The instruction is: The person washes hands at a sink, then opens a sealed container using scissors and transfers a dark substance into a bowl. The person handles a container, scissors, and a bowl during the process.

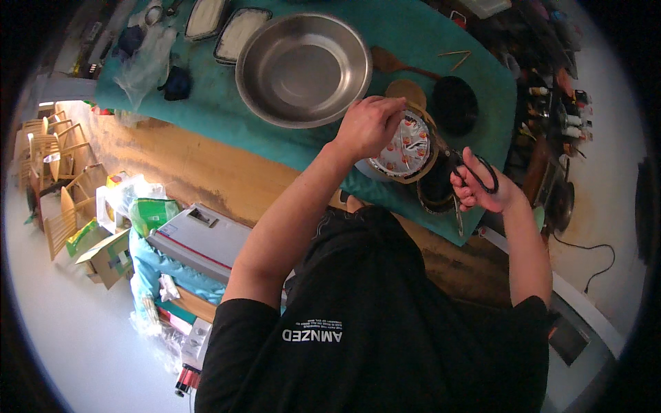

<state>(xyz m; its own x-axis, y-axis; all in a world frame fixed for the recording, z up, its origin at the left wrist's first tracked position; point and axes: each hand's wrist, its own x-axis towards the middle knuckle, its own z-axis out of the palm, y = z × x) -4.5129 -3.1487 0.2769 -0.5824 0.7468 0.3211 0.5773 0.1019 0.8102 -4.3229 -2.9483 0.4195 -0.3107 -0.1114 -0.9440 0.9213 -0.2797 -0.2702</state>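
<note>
My left hand (373, 125) grips the rim of a round tub with a printed foil seal (405, 147). A tan ring-shaped band (433, 160) runs around the tub's right side; its material is unclear. In my right hand (480, 186) are scissors with black handles (494, 178), the thumb by one loop. Their blades point up and left to the tan band, and I cannot tell whether they touch it. Just below the tub, a dark round container (436, 188) is partly hidden. A thin metal utensil (459, 219) lies below my right hand.
On the green-covered table (206, 98) stand a wide steel basin (302, 72), two trays of white contents (242, 33), a wooden spatula (387, 59), a black round lid or dish (454, 106) and a tan disc (405, 93). Bottles (573, 120) line the right; a grey case (201, 237) sits lower left.
</note>
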